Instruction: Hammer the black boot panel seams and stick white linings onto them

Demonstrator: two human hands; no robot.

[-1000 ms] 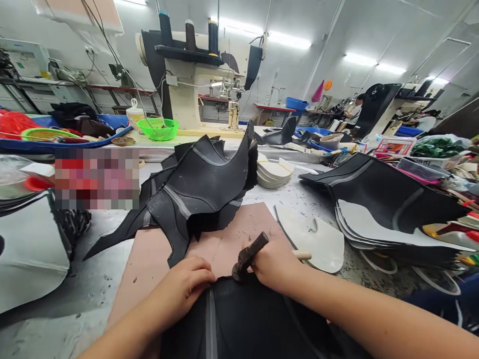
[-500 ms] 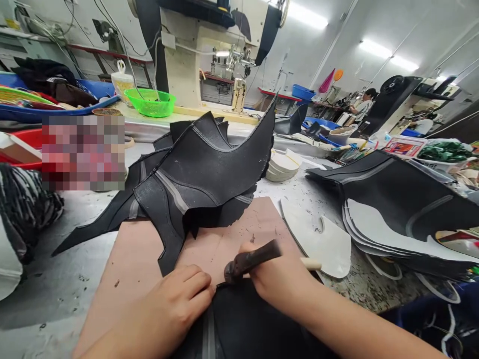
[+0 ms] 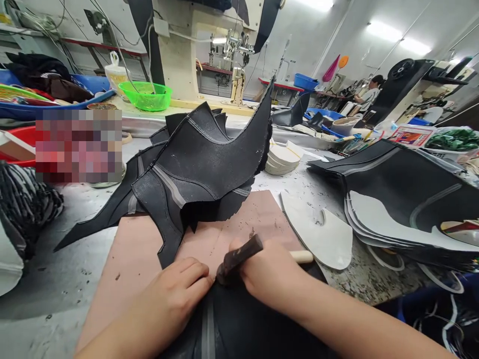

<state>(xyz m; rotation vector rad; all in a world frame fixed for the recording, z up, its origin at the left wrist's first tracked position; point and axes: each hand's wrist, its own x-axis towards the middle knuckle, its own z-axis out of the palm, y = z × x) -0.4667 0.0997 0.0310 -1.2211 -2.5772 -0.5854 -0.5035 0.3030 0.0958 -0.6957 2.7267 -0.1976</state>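
My right hand [image 3: 271, 274] is closed round a hammer [image 3: 239, 260], whose dark metal head points left and whose pale wooden handle end sticks out past the wrist. The hammer's face is down at the upper edge of a black leather piece [image 3: 254, 324] with a grey strip along it. My left hand [image 3: 183, 289] pinches that edge just left of the hammer head; its fingertips partly hide the grip. Under the piece lies a pinkish board [image 3: 130, 264]. Farther back on the board, several stitched black leather pieces [image 3: 213, 159] lie in a heap.
White-lined black pieces [image 3: 404, 189] are stacked at right, beside a flat white cutout [image 3: 322, 234]. A sewing machine [image 3: 179, 60] stands behind, near a green basket [image 3: 145, 95]. Dark-edged bundled material [image 3: 30, 204] sits at left. A person [image 3: 368, 94] sits in the background.
The hammer head has moved down and left onto the leather edge, with my right hand shifting left. My left hand stays by the edge. The whole view has shifted slightly.
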